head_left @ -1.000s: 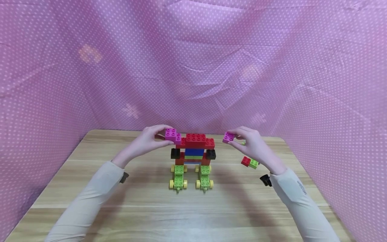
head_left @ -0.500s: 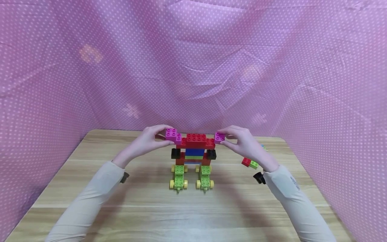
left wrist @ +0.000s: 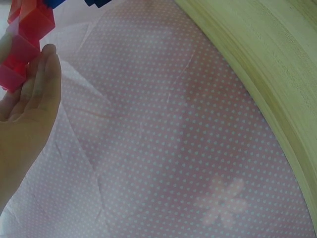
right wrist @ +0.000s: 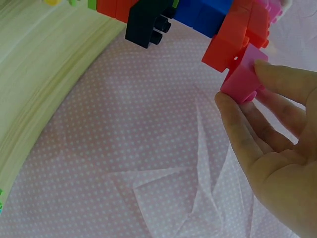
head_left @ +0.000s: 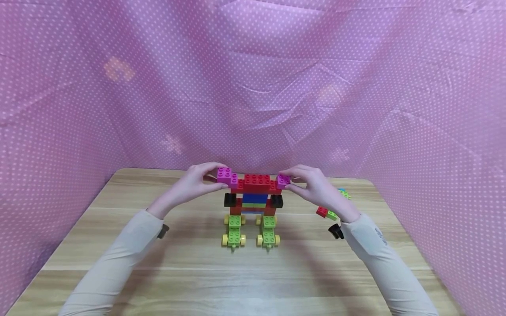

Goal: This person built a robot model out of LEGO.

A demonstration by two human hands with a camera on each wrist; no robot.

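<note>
A brick figure (head_left: 253, 206) stands mid-table: green feet on yellow wheels, a red and blue body, black side bricks, a red top row. My left hand (head_left: 197, 182) pinches the magenta brick (head_left: 226, 176) at the left end of that row; in the left wrist view the same magenta brick (left wrist: 17, 59) shows against the fingers. My right hand (head_left: 312, 186) pinches a second magenta brick (head_left: 283, 181) against the row's right end. The right wrist view shows this magenta brick (right wrist: 242, 74) touching the red bricks (right wrist: 237, 34), beside a black brick (right wrist: 148, 22).
Loose red and green bricks (head_left: 326, 213) lie on the wooden table (head_left: 253, 272) right of the figure, with a small green and blue piece (head_left: 343, 193) farther back. Pink dotted cloth (head_left: 253, 87) walls the table on three sides.
My right hand carried its magenta brick leftward, from open air to the right end of the red top row. My left hand and its brick stayed put.
</note>
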